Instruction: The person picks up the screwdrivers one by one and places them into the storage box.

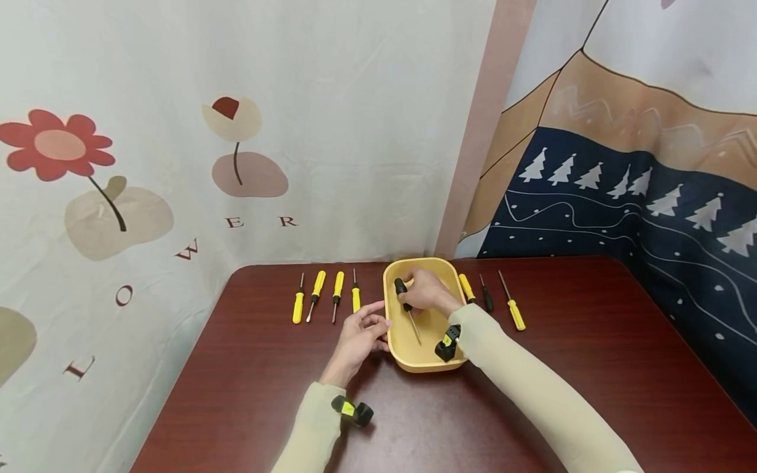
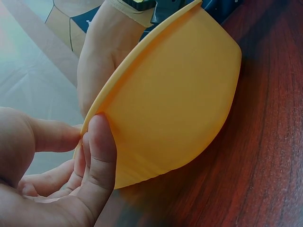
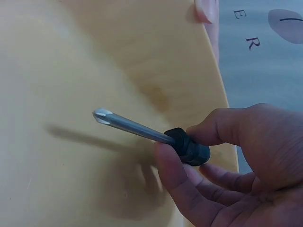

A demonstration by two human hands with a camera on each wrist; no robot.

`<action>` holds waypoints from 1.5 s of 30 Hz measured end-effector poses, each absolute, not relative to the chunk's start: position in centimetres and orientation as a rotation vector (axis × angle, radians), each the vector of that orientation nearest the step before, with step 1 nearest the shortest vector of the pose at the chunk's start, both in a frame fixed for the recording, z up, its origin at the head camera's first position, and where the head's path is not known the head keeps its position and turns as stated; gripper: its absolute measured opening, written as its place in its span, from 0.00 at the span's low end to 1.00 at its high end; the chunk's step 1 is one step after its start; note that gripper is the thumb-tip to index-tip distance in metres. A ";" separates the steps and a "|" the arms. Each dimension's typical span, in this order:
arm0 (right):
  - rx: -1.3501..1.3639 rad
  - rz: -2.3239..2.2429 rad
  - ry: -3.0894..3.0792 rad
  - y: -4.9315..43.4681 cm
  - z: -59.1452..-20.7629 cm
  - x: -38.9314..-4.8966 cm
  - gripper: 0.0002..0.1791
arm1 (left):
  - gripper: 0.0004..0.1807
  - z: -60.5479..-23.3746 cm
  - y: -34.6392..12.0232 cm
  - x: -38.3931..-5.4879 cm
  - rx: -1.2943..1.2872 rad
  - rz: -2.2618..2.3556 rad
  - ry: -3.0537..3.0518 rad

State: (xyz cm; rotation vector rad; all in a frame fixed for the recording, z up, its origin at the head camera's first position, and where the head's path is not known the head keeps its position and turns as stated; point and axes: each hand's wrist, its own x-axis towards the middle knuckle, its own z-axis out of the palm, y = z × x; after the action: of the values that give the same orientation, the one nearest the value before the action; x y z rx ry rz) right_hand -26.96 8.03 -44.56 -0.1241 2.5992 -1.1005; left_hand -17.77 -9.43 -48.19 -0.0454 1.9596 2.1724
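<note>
My right hand [image 1: 430,291] is over the inside of a yellow plastic tub [image 1: 427,366], gripping a screwdriver [image 1: 401,290] by its black handle. In the right wrist view the screwdriver's [image 3: 135,128] cross-shaped tip and metal shaft stick out past my fingers and cast a shadow on the tub. Thumb and fingers of my left hand [image 1: 357,339] pinch the tub's left side at the rim. The left wrist view shows the tub wall [image 2: 175,94] from outside, with my left hand [image 2: 97,165] at its edge.
Several yellow-handled screwdrivers [image 1: 298,307] lie in a row left of the tub. On its right lie a yellow-handled one [image 1: 466,288], a dark one [image 1: 487,300] and another yellow one [image 1: 516,315]. The reddish-brown table [image 1: 248,394] meets printed curtains [image 1: 355,131] at the back.
</note>
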 end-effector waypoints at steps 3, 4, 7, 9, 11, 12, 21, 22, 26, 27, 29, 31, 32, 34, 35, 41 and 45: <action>-0.135 -1.092 2.609 7.8 -44.8 -27.1 0.28 | 0.29 -48.1 -9.4 -17.8 -0.045 2.168 1.966; -0.135 -1.081 2.609 7.8 -44.9 -27.1 0.28 | 0.29 -48.1 -9.4 -17.8 -0.045 2.165 1.968; -0.133 -1.055 2.608 7.7 -45.2 -27.3 0.29 | 0.29 -48.1 -9.4 -17.7 -0.050 2.159 1.968; -0.118 -1.054 2.602 7.6 -45.3 -27.3 0.29 | 0.29 -48.1 -9.4 -17.7 -0.054 2.153 1.969; -0.105 -1.067 2.591 7.5 -45.3 -27.4 0.30 | 0.29 -48.0 -9.4 -17.7 -0.056 2.150 1.970; -0.100 -1.072 2.587 7.4 -45.4 -27.4 0.31 | 0.29 -48.0 -9.4 -17.7 -0.057 2.149 1.971; -0.104 -1.029 2.590 6.5 -45.1 -27.1 0.32 | 0.28 -48.0 -9.6 -17.7 -0.058 2.146 1.985; -0.109 -1.012 2.597 6.4 -45.1 -27.1 0.32 | 0.28 -48.0 -9.6 -17.7 -0.059 2.146 1.985; -0.118 -0.979 2.607 5.9 -44.9 -27.1 0.28 | 0.28 -48.1 -9.6 -17.7 -0.069 2.157 1.971; -0.120 -0.978 2.607 5.8 -44.9 -27.1 0.26 | 0.28 -48.1 -9.5 -17.7 -0.069 2.161 1.969; -0.121 -0.980 2.607 5.7 -44.8 -27.1 0.21 | 0.28 -48.1 -9.5 -17.7 -0.068 2.165 1.967; -0.127 -0.981 2.610 5.6 -44.9 -27.2 0.15 | 0.28 -48.0 -9.5 -17.7 -0.070 2.169 1.963; -0.131 -0.979 2.612 5.6 -44.9 -27.2 0.12 | 0.28 -48.0 -9.5 -17.7 -0.069 2.168 1.963; -0.140 -0.972 2.616 5.6 -44.9 -27.2 0.10 | 0.28 -48.0 -9.5 -17.7 -0.066 2.166 1.965; -0.147 -0.967 2.620 5.6 -44.9 -27.3 0.10 | 0.28 -47.9 -9.5 -17.7 -0.065 2.167 1.963; -0.172 -0.935 2.633 5.7 -44.9 -27.3 0.09 | 0.28 -48.0 -9.5 -17.7 -0.058 2.168 1.961; -0.183 -0.911 2.637 5.8 -44.8 -27.4 0.09 | 0.28 -48.1 -9.5 -17.8 -0.060 2.172 1.956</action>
State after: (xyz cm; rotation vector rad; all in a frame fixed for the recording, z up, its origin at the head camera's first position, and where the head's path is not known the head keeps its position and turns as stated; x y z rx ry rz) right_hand -27.38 5.83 -44.79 -0.1829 2.6372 -0.9109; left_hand -17.77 -9.49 -48.14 -0.0598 1.9563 2.1716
